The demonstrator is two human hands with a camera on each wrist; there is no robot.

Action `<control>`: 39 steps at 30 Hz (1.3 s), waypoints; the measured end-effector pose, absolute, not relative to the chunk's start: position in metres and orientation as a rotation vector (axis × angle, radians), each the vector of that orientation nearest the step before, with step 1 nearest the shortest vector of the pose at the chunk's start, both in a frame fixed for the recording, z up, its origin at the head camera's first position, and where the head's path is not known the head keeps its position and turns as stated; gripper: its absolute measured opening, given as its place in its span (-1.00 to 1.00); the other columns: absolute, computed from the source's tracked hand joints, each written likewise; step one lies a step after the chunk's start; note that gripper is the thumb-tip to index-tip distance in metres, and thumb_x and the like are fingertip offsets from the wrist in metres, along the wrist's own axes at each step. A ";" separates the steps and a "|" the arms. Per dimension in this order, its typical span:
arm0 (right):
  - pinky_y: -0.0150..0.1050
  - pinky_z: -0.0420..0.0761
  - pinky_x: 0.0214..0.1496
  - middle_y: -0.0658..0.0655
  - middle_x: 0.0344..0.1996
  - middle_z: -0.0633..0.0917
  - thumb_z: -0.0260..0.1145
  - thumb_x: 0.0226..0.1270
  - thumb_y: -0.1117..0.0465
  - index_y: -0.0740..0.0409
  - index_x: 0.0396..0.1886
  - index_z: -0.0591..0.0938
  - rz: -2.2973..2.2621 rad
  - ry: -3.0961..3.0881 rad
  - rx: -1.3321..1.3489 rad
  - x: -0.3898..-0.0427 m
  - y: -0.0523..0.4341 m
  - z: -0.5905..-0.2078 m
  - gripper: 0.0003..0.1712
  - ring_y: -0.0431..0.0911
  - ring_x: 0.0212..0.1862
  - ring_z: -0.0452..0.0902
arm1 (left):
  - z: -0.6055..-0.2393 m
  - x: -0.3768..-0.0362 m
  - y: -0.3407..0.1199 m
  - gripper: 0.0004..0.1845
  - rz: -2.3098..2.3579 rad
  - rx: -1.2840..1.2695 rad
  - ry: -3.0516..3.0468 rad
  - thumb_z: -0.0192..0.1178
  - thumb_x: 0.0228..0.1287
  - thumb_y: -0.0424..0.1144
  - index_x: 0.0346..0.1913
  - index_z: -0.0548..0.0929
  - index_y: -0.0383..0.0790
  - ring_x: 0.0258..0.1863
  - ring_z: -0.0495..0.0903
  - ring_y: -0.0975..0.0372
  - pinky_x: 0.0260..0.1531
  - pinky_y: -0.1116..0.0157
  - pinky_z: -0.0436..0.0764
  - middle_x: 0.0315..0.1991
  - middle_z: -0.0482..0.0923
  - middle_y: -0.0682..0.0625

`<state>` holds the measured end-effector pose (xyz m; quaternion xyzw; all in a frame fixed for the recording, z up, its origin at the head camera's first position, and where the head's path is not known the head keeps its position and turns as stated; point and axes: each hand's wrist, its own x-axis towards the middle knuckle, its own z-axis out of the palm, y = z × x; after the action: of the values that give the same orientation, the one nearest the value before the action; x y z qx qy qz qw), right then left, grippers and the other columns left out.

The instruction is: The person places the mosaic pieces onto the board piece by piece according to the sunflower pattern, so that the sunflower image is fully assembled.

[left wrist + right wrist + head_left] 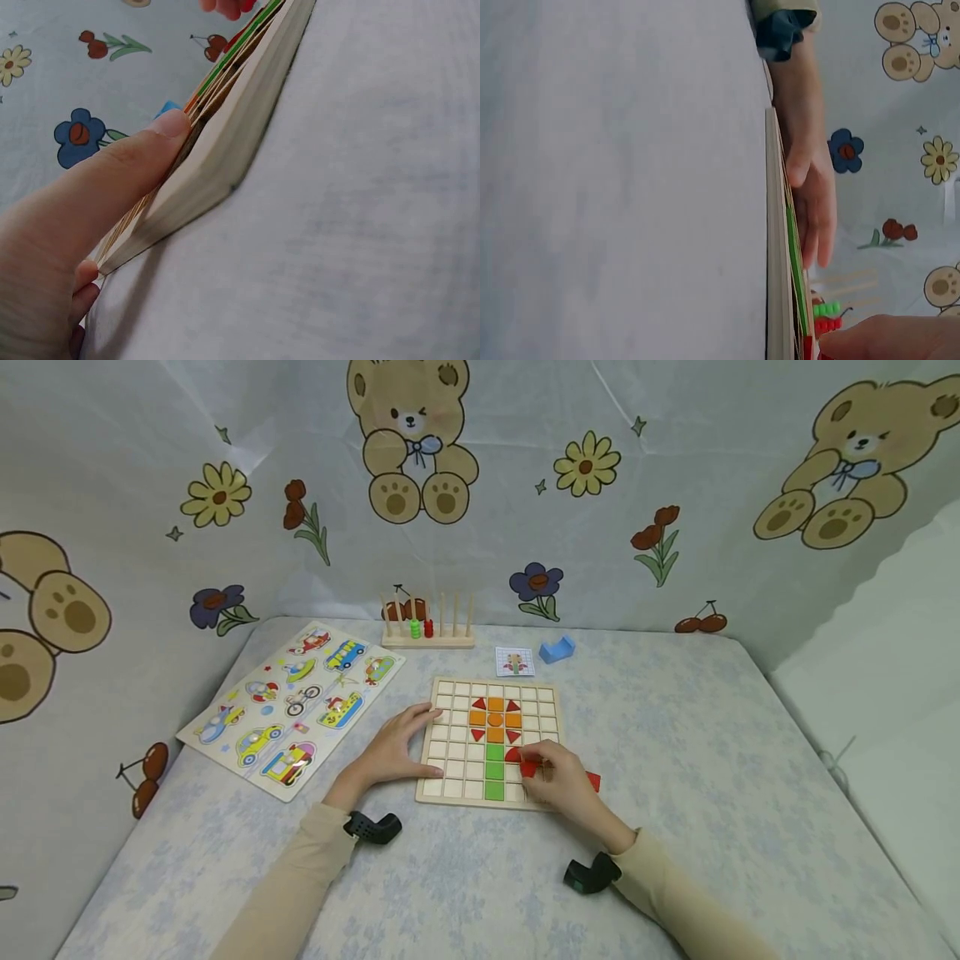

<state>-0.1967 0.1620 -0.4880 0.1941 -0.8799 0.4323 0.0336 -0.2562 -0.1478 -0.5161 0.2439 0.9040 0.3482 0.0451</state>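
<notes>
Two hands work at the wooden grid board (491, 743) in your head view: your left hand (397, 747) rests with spread fingers on its left edge, your right hand (558, 777) pinches a red triangle piece (529, 767) at the near right cells. Left wrist: your thumb (135, 161) presses the board's edge (225, 142). Right wrist: fingertips (885, 337) touch red pieces at the board.

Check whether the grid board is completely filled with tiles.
Not full. The board holds only a coloured flower pattern; most surrounding squares are bare wood.
</notes>
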 end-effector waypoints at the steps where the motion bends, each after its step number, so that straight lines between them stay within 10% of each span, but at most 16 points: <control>1: -0.30 0.57 -0.09 0.16 -0.15 0.69 0.41 0.02 0.43 0.25 -0.07 0.66 1.325 -2.705 0.622 -0.197 0.157 -0.489 -0.61 -0.02 -0.13 0.55 | -0.516 -0.256 -0.148 0.08 1.067 0.746 2.761 0.47 -0.19 0.23 0.46 0.20 0.07 0.48 0.05 -0.04 0.39 -0.17 0.08 0.49 0.05 -0.04; 39: -0.16 0.59 -0.15 0.21 -0.18 0.68 0.32 0.09 0.52 0.29 0.00 0.61 1.175 -2.742 0.374 -0.192 0.207 -0.495 -0.58 0.03 -0.16 0.55 | -0.519 -0.259 -0.148 0.08 1.047 0.752 2.775 0.46 -0.20 0.25 0.45 0.22 0.07 0.47 0.08 -0.04 0.38 -0.15 0.10 0.48 0.07 -0.02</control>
<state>-0.1916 0.2073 -0.4947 0.1240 -0.9100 0.3899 0.0674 -0.2586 -0.1480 -0.5186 0.2457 0.9061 0.3418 0.0409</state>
